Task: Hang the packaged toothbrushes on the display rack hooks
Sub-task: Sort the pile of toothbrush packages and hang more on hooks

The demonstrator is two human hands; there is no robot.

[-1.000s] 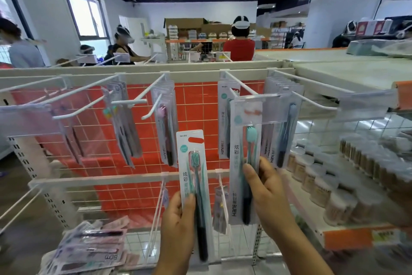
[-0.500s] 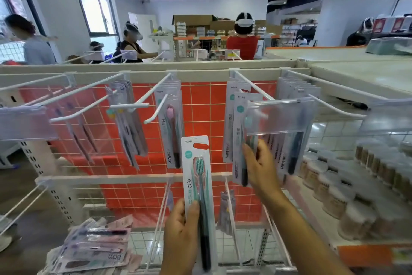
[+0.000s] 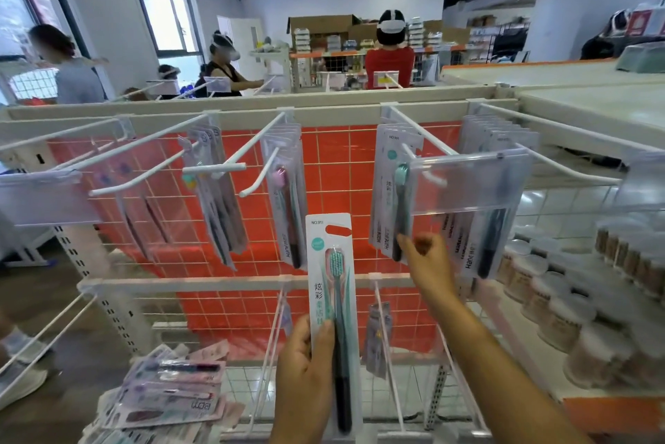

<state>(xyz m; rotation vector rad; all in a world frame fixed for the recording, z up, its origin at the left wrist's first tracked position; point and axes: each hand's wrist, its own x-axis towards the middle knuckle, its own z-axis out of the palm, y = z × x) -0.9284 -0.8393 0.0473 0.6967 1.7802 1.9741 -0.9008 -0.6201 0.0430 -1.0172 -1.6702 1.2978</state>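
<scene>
My left hand grips the lower end of a white packaged toothbrush with a teal head and holds it upright in front of the rack. A second teal toothbrush pack hangs on a white hook right of centre. My right hand is just below that pack, fingers loosely curled, its fingertips at the pack's bottom edge and holding nothing. More packs hang on the hooks to the left and to the right.
A clear price-tag holder hangs in front of the right hooks. A pile of loose toothbrush packs lies at the lower left. Rows of lidded jars fill the right shelf. Several people stand beyond the rack.
My right hand pushed its pack back along the hook, let go and dropped to the pack's lower edge. My left hand raised its pack slightly.
</scene>
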